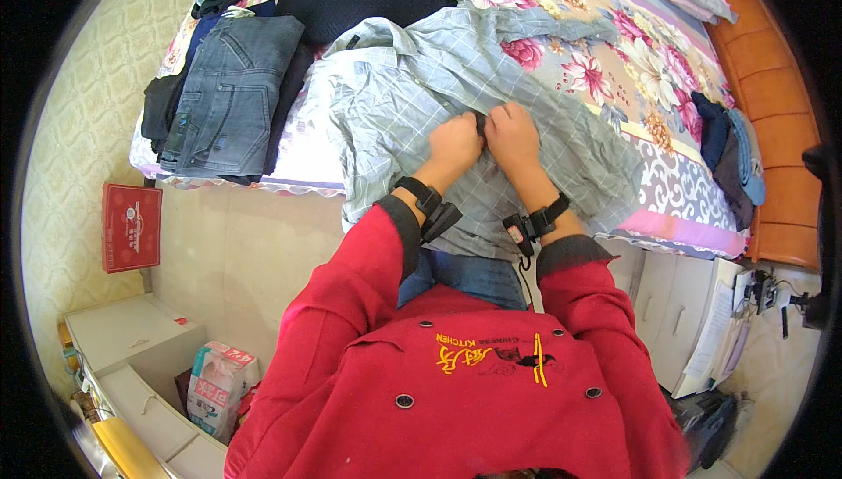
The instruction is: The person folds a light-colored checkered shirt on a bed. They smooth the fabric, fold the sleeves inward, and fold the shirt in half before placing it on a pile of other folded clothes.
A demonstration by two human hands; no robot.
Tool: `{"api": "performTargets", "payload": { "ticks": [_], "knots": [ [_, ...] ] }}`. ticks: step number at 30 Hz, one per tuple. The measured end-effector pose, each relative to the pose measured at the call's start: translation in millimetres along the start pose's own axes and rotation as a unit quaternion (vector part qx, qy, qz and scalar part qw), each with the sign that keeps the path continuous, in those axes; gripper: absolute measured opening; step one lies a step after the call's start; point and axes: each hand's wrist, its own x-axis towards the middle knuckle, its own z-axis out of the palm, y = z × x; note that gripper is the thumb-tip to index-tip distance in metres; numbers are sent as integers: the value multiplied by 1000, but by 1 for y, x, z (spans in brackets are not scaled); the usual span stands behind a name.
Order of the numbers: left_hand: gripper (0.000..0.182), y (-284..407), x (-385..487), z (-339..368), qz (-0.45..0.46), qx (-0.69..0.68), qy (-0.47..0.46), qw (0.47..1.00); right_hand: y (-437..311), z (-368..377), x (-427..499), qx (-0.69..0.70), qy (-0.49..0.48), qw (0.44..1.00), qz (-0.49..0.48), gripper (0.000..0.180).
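A grey checked button-up shirt (pixel 421 104) lies spread and wrinkled across the bed, its collar at the upper left and one sleeve stretched towards the upper right. My left hand (pixel 456 143) and my right hand (pixel 512 131) meet at the shirt's front, fingertips pinched at its button placket. Between them shows a small dark patch, too small to identify. The fingers of both hands are curled in and partly hidden by the knuckles. Each wrist bears a black strap with a device on it.
Folded grey jeans (pixel 230 104) lie on dark clothes left of the shirt, with a black knitted garment (pixel 362 5) behind. More folded clothes (pixel 730 150) rest near the orange headboard (pixel 769 97). A red box (pixel 131 227) stands by the wall; white drawers (pixel 664 308) stand at lower right.
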Motion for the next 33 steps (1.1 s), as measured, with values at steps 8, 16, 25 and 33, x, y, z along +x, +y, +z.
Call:
{"api": "performTargets", "payload": {
  "ticks": [8,16,25,33],
  "knots": [
    [15,4,-1,3,17,-143,34,989,0,-2,-14,141,-10,985,104,10],
    [12,-7,9,8,-67,-290,-27,954,2,-9,-14,178,-76,965,176,12],
    [8,-19,15,0,-160,-524,-128,827,7,3,-17,255,-69,948,179,16],
    [11,-21,15,-3,-157,-516,-151,828,15,0,-9,326,-174,886,280,22]
  ]
}}
